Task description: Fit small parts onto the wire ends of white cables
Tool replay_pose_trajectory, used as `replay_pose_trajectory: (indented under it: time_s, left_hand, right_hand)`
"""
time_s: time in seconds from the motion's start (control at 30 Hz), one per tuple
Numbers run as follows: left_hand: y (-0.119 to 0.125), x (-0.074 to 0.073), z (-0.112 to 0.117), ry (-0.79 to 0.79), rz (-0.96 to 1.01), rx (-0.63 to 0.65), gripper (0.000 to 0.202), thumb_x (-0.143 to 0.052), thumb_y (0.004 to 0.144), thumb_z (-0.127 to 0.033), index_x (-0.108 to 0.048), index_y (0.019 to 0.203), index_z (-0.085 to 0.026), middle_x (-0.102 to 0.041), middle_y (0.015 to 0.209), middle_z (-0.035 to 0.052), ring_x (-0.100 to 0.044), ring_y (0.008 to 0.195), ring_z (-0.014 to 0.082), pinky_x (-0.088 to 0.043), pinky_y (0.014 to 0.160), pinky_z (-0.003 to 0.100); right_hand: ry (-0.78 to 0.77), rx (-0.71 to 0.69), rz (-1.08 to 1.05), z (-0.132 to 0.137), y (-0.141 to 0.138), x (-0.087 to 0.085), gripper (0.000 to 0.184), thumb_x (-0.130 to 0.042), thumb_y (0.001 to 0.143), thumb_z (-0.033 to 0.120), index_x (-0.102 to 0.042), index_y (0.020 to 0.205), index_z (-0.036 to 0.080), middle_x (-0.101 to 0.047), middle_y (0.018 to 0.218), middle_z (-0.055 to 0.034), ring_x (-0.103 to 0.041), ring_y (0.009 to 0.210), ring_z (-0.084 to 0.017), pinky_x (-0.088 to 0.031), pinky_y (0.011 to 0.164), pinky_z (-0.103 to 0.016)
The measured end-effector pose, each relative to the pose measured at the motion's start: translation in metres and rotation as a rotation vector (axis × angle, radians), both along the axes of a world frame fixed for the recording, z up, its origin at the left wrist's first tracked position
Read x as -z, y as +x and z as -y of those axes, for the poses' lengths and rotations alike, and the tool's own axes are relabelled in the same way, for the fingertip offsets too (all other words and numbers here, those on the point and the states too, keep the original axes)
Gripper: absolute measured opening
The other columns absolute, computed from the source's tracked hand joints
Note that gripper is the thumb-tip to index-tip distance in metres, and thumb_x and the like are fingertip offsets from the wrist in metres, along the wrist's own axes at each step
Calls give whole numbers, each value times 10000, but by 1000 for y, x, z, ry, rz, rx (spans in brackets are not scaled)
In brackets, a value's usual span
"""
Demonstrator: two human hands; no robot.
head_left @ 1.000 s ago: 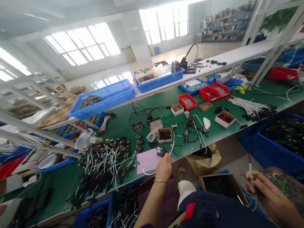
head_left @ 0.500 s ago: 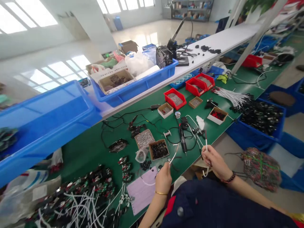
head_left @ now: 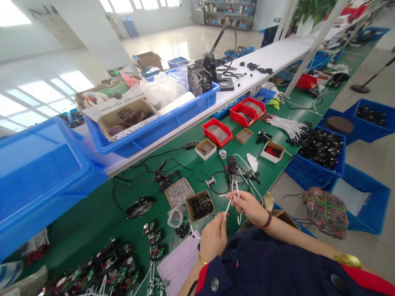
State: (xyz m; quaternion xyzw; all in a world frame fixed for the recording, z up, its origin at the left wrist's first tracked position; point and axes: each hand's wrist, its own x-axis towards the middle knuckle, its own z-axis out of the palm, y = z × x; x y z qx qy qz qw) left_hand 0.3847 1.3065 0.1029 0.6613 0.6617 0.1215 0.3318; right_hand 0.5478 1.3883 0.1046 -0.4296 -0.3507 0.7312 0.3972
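One cable [head_left: 227, 208], over the bench [head_left: 92, 209], is pinched in the left hand [head_left: 213, 236], its tip at the right hand [head_left: 248, 207], which grips a second cable [head_left: 237, 188]. Nine o'clock: a parts box [head_left: 200, 206]; one o'clock: a white wad [head_left: 252, 163].

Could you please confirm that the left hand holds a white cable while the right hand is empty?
Not quite: the right hand is not empty. The head view shows it holding a white cable of its own. The left hand does hold one, as you say.
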Motion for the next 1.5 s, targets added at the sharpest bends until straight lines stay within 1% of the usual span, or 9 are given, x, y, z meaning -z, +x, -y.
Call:
replay_pose_trajectory:
  time_s: [0.23, 0.4, 0.7, 0.87, 0.97, 1.1, 1.23, 1.37, 1.5]
  left_hand:
    - [-13, -19, -11, 314, -419, 124, 343, -377, 1039, -168, -655, 1238, -200, -729, 953, 66, -670, 859, 246, -446, 731, 370]
    - [-9, -29, -8, 311, -521, 139, 335, -459, 1011, -156, -636, 1275, -260, -692, 925, 46, -631, 859, 236, -406, 714, 381]
    - [10, -18, -13, 262, -458, 146, 314, -484, 1016, -213, -643, 1269, -308, -694, 926, 38, -623, 854, 224, -414, 725, 377]
    - [8, -12, -19, 241, -298, 223, 300, -462, 1041, -236, -680, 1229, -318, -735, 975, 12, -677, 910, 188, -475, 800, 338]
    - [9, -6, -31, 152, -90, 391, 294, -469, 1036, -226, -712, 1178, -311, -762, 1023, -9, -700, 944, 166, -496, 830, 303]
    - [19, 5, -64, -27, -4, 640, 270, -521, 1000, -259, -737, 1156, -305, -769, 1066, 6, -702, 1010, 205, -515, 914, 335]
    - [49, 11, -121, 5, -128, 763, 287, -513, 994, -264, -708, 1203, -246, -752, 1160, 47, -684, 1087, 230, -516, 981, 366]
    - [102, 28, -193, 71, -210, 836, 324, -488, 988, -232, -664, 1257, -188, -702, 1253, 117, -641, 1173, 291, -476, 1053, 465]
    - [170, 64, -262, 55, -246, 887, 507, -544, 963, -165, -481, 1465, -164, -499, 1529, 150, -590, 1279, 268, -485, 1084, 426]
  right_hand:
    - [62, 246, -31, -34, 40, -13, 546, -877, 590, 641, -679, 826, 190, -513, 646, 30, -341, 518, -60, -214, 435, -200]
    - [41, 419, -49, -63, 92, -14, 520, -975, 479, 497, -639, 756, 213, -641, 747, -5, -362, 537, -57, -228, 412, -161]
    - [-93, 536, -99, -68, 109, -5, 555, -986, 460, 489, -665, 838, 241, -621, 613, 22, -323, 463, -54, -272, 395, -161]
    - [-53, 410, -170, -56, 107, -27, 485, -959, 553, 386, -688, 913, 206, -615, 733, 10, -386, 537, -56, -295, 436, -182]
    - [107, 365, -74, -40, 116, -43, 447, -895, 660, 486, -667, 930, 213, -619, 688, 6, -353, 503, -72, -234, 437, -227]
    - [248, 374, 59, -8, 145, -59, 465, -728, 820, 641, -651, 968, 207, -418, 448, 79, -245, 433, -78, -167, 462, -256]
    - [224, 528, 61, 32, 177, -64, 449, -703, 855, 620, -666, 976, 190, -294, 433, 101, -203, 449, -88, -175, 478, -268]
    - [72, 632, 80, 61, 193, -43, 531, -718, 814, 664, -670, 991, 165, -325, 486, 88, -213, 487, -83, -199, 505, -264]
    - [-110, 686, 112, 82, 195, -3, 601, -700, 788, 729, -631, 994, 168, -344, 536, 84, -217, 517, -83, -204, 525, -259]
